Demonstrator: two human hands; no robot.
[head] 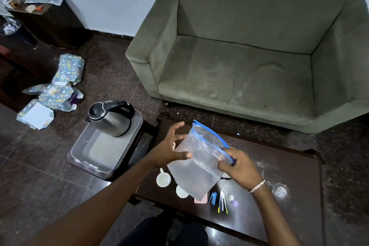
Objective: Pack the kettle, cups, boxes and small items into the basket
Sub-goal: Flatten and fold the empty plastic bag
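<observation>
I hold a clear zip bag [199, 164] with a blue seal above the dark table [279, 215]. My right hand [239, 168] pinches its blue top edge. My left hand [171, 148] touches the bag's left side, thumb against it and fingers spread. A steel kettle [110, 119] with a black handle stands in the grey basket [127, 146] to the left. Two white cups [163, 179] [181, 191] sit on the table under the bag. A pink item [200, 200], blue clips [213, 198], small pens [222, 201] and two round caps [233, 200] lie beside them.
A green armchair [249, 56] stands beyond the table. Several gift-wrapped boxes [58, 88] lie on the floor at the left. A dark cabinet [52, 18] with wrapping paper on top stands at the far left. The basket rests on a low dark stool.
</observation>
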